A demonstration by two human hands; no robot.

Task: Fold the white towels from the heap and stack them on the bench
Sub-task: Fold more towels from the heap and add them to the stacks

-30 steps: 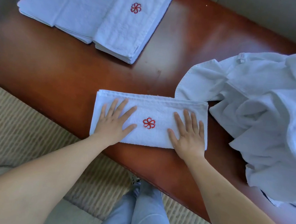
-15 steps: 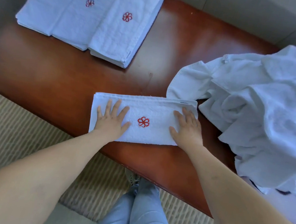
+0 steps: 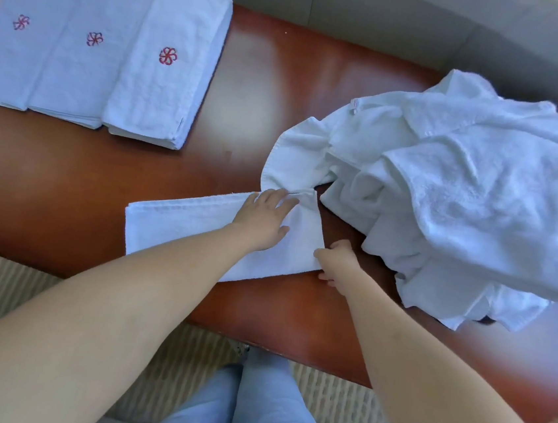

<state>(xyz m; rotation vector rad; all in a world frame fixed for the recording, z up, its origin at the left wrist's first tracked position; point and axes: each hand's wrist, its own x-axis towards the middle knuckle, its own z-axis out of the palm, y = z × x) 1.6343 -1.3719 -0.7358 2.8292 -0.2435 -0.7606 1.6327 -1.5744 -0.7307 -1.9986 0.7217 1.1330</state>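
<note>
Head view shows your folded towel (image 3: pixel 179 225) lying on the wooden bench (image 3: pixel 66 189) directly ahead, its long axis running left to right with the right end tipped slightly away from you. Your left hand (image 3: pixel 263 220) reaches across and lies flat, fingers spread, on the right half of it. Your right hand (image 3: pixel 338 260) is at the near right corner, fingers curled at the edge; it appears to be pinching the cloth, though the grip itself is hidden. Both hands sit at the right end, so the free length stretches off to your left. The heap (image 3: pixel 461 196) lies just right of that end, the three finished stacks (image 3: pixel 91 53) far left.
</note>
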